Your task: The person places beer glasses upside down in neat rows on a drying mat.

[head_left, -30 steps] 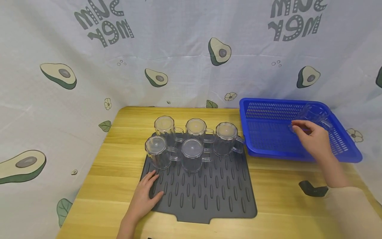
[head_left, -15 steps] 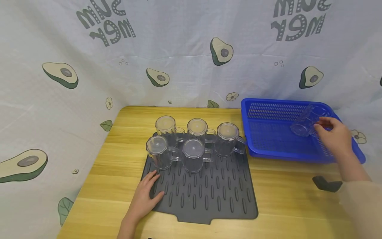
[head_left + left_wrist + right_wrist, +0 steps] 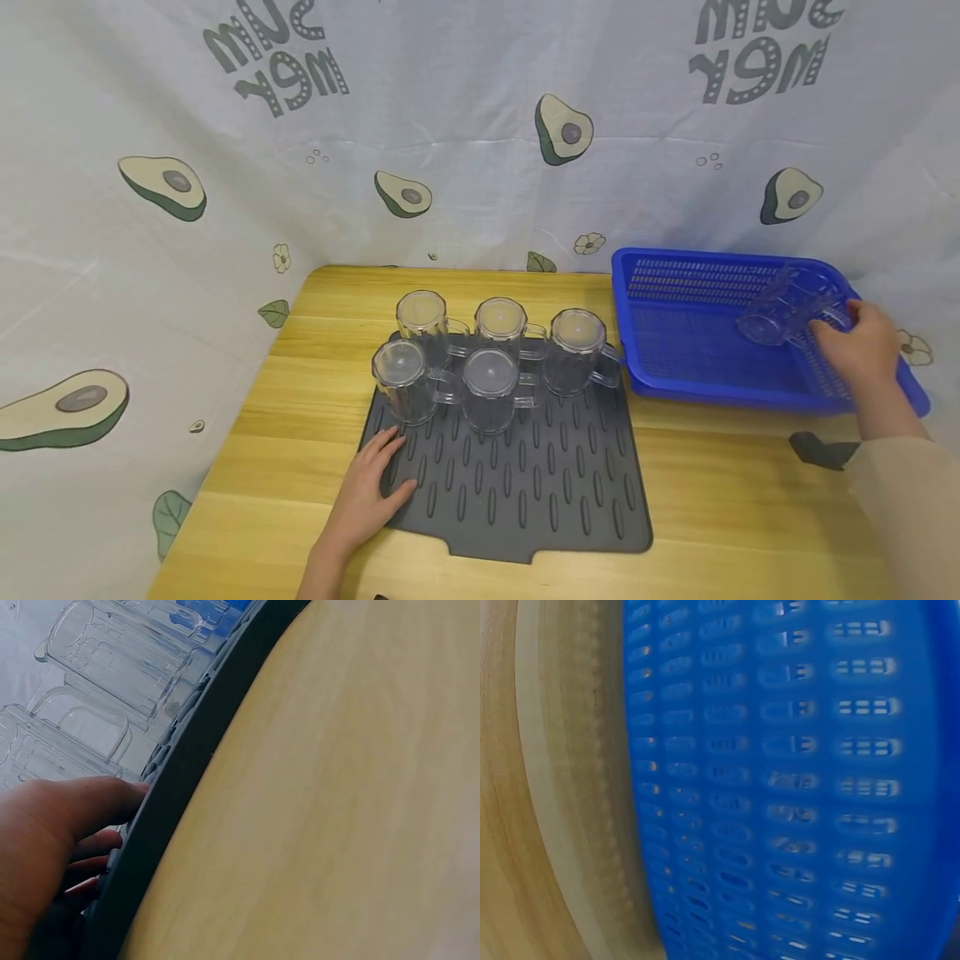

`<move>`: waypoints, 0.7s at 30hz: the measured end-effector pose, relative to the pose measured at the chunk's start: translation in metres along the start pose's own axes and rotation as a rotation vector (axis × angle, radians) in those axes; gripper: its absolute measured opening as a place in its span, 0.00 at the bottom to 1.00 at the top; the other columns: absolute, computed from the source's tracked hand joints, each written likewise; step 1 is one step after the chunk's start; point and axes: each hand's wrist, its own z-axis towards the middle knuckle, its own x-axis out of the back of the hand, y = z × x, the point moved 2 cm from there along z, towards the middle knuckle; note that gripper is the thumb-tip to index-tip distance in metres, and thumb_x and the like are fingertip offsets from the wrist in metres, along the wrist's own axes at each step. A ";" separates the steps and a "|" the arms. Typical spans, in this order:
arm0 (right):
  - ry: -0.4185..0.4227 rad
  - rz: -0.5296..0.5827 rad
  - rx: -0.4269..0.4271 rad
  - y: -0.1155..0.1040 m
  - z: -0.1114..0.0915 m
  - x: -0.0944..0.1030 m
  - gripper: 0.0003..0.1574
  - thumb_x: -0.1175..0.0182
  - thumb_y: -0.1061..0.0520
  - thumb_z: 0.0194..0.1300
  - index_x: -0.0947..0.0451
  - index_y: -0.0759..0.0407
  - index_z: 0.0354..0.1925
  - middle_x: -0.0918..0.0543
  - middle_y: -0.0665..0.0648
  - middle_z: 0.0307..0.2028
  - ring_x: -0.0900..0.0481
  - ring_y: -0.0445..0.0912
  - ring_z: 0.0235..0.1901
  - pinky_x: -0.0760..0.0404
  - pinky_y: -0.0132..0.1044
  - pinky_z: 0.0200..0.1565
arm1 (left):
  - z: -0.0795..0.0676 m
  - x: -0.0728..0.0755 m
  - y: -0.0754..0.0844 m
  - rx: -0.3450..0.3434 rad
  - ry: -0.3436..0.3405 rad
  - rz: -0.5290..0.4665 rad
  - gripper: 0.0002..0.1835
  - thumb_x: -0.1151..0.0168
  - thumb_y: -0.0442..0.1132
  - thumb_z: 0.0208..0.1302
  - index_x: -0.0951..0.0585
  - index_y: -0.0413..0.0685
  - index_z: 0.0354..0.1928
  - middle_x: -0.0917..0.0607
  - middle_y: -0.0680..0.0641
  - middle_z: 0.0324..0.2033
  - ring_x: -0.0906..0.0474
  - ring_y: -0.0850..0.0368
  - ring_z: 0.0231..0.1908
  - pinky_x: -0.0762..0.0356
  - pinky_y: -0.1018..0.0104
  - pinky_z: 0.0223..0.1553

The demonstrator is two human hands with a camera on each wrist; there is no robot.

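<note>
In the head view, my right hand [image 3: 862, 350] is at the right end of the blue basket [image 3: 712, 398], pinching the handle of a clear glass mug [image 3: 776, 312] that lies tilted inside. Part of the handle is hidden by the fingers. The right wrist view shows only the basket's slotted wall [image 3: 780, 780], not the hand. My left hand [image 3: 365, 487] rests with loosely spread fingers on the left edge of a dark grey drying mat [image 3: 517, 492]. Several glass mugs [image 3: 491, 392] stand upside down on the mat's far half, handles pointing right. In the left wrist view the thumb [image 3: 97, 802] touches the mat.
The wooden table [image 3: 285, 433] carries the mat in the middle and the basket at the back right. A white curtain [image 3: 450, 125] with avocado prints hangs behind and along the left side. A small dark piece [image 3: 821, 452] shows beside the right sleeve.
My right hand has moved right, from the mug's base end to its handle. The mug in the basket has turned slightly. My left hand stays on the mat.
</note>
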 end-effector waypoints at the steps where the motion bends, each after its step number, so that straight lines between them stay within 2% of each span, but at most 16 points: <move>1: -0.007 -0.009 0.003 0.002 0.000 0.000 0.43 0.54 0.54 0.72 0.56 0.83 0.69 0.45 0.84 0.65 0.47 0.77 0.64 0.46 0.65 0.65 | 0.000 0.000 0.000 -0.001 0.000 0.001 0.33 0.29 0.43 0.56 0.26 0.41 0.63 0.32 0.41 0.68 0.41 0.38 0.69 0.41 0.36 0.64; 15: 0.013 -0.046 0.025 0.016 0.008 -0.006 0.42 0.51 0.55 0.67 0.50 0.86 0.65 0.41 0.88 0.59 0.45 0.80 0.60 0.46 0.67 0.62 | 0.000 -0.001 -0.001 -0.017 0.011 0.001 0.33 0.28 0.43 0.56 0.25 0.40 0.63 0.32 0.41 0.67 0.40 0.38 0.68 0.40 0.36 0.63; 21: -0.027 -0.037 -0.009 0.009 0.004 -0.008 0.42 0.54 0.54 0.69 0.52 0.85 0.66 0.41 0.87 0.60 0.46 0.79 0.61 0.45 0.67 0.62 | 0.000 -0.001 -0.001 -0.023 0.011 0.005 0.33 0.29 0.44 0.56 0.25 0.41 0.63 0.31 0.41 0.67 0.40 0.38 0.68 0.40 0.36 0.63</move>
